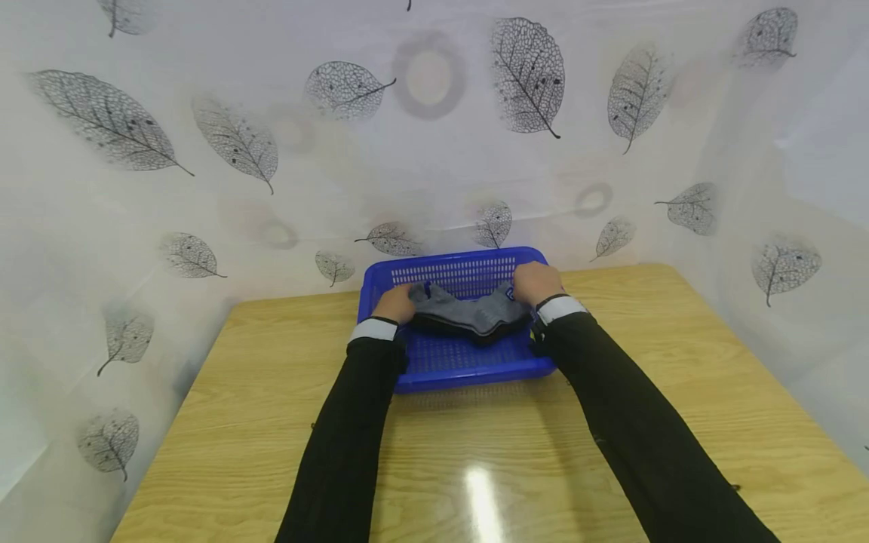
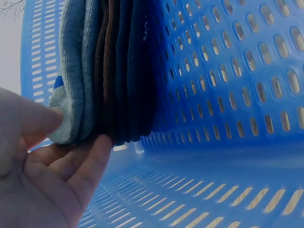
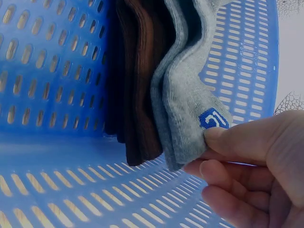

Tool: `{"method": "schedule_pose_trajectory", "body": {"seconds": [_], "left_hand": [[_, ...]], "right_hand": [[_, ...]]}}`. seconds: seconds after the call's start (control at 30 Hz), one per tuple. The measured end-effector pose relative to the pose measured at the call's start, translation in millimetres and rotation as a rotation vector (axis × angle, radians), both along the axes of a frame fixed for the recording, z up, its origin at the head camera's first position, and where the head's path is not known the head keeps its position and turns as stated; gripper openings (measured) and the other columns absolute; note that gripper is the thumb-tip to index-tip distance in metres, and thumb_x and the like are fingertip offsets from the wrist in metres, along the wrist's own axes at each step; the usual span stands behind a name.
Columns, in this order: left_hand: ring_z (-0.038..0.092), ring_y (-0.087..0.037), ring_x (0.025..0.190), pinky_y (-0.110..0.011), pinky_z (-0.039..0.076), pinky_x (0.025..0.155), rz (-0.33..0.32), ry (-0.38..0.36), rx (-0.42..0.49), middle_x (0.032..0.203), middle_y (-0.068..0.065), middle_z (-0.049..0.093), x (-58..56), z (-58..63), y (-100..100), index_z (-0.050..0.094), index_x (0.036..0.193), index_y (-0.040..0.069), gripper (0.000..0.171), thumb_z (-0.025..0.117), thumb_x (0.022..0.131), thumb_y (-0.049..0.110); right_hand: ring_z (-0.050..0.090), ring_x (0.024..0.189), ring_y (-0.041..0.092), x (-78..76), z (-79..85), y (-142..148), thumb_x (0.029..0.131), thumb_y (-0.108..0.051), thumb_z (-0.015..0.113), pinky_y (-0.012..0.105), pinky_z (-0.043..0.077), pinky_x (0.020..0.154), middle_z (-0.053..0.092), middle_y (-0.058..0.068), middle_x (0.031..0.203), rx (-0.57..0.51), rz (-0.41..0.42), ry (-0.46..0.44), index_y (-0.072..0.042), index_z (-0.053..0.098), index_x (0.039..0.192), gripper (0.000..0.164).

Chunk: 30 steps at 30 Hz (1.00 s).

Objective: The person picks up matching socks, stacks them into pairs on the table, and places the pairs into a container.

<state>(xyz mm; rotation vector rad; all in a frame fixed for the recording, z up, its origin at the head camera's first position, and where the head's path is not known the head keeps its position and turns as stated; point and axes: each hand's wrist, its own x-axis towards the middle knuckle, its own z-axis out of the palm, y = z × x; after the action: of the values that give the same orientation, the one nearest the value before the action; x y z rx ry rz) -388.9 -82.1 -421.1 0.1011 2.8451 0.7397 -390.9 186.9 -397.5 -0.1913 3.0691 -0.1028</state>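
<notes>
A grey sock (image 1: 468, 308) with a blue mark is stretched sideways inside a blue plastic basket (image 1: 475, 375). My left hand (image 1: 395, 305) pinches one end of it, thumb in front and fingers behind and below. At the opposite end, beside a blue-and-white logo, the thumb and fingers of my right hand (image 1: 536, 282) pinch the grey fabric. Behind the grey layers, brown socks (image 3: 148, 90) stand on edge in the basket. Dark blue socks (image 2: 135, 71) follow them in the same row, as the left wrist view shows.
The basket has slotted walls and stands toward the back of a wooden table (image 1: 271, 392). A pale curtain (image 1: 434, 166) printed with leaves hangs behind and at both sides of the table.
</notes>
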Motion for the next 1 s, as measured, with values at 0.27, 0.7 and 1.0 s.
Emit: {"method": "schedule_pose_trajectory", "body": {"seconds": [0.27, 0.7, 1.0], "left_hand": [[0.037, -0.041, 0.147, -0.048, 0.03, 0.122, -0.015, 0.007, 0.038, 0.159, -0.027, 0.037, 2.2, 2.5, -0.4, 0.03, 0.157, -0.004, 0.059, 0.047, 0.102, 0.009], [0.067, -0.029, 0.114, -0.042, 0.053, 0.098, -0.358, 0.109, 0.068, 0.122, -0.014, 0.072, 11.6, 10.2, -3.5, 0.073, 0.121, 0.002, 0.027, 0.059, 0.102, 0.014], [0.062, -0.028, 0.124, -0.039, 0.05, 0.104, -0.444, -0.091, 0.013, 0.133, -0.012, 0.069, 13.2, 6.2, 4.1, 0.072, 0.127, 0.004, 0.033, 0.058, 0.104, 0.023]], "right_hand": [[0.071, 0.093, 0.038, 0.4, 0.7, -1.0, 0.088, -0.006, 0.058, 0.057, 0.058, 0.078, 0.073, 0.024, 0.103, -0.003, 0.001, -0.017, 0.001, 0.069, 0.08, 0.015], [0.062, 0.078, 0.021, 2.2, 23.5, -26.6, 0.09, -0.012, 0.069, 0.035, 0.052, 0.073, 0.07, 0.008, 0.087, -0.29, 0.275, -0.183, -0.003, 0.072, 0.089, 0.009], [0.057, 0.083, 0.019, 3.1, -6.2, -21.7, 0.083, -0.012, 0.08, 0.031, 0.05, 0.068, 0.062, 0.006, 0.092, -0.335, 0.139, -0.505, -0.004, 0.065, 0.096, 0.021]]}}
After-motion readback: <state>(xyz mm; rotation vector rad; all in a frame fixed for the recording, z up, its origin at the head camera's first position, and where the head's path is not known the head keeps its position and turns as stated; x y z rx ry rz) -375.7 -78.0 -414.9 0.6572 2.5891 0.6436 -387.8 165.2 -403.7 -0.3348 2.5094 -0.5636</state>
